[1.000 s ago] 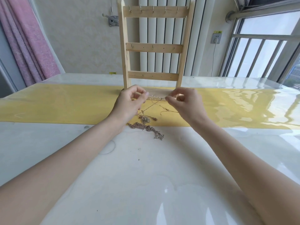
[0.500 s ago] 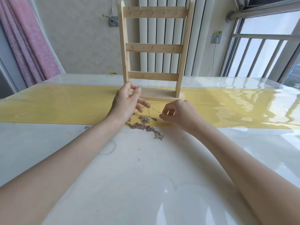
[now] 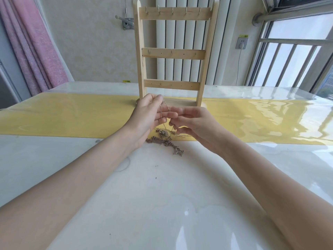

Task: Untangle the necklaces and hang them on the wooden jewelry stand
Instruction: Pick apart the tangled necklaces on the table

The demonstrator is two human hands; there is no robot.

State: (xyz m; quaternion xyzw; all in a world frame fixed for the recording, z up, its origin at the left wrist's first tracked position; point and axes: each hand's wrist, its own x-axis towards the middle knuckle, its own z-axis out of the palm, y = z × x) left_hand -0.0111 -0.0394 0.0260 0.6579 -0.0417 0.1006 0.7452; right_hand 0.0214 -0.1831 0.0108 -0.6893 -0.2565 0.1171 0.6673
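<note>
Two hands teased a thin chain up from tangled necklaces (image 3: 164, 139).
Left hand (image 3: 150, 115) pinched the chain; right hand (image 3: 194, 125) pinched it beside; light, limp, snag-prone, probably best held near the knot.

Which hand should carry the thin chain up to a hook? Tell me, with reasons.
Probably the left hand: it pinches the thin chain raised, just before the wooden stand. The right hand works lower, at the tangle.

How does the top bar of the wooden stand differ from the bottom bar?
The top bar carries a row of metal hooks; the bottom bar shows mostly small holes, and any hooks there are hard to make out. The top bar looks longer. Both are pale wood, and no necklace hangs on either.
</note>
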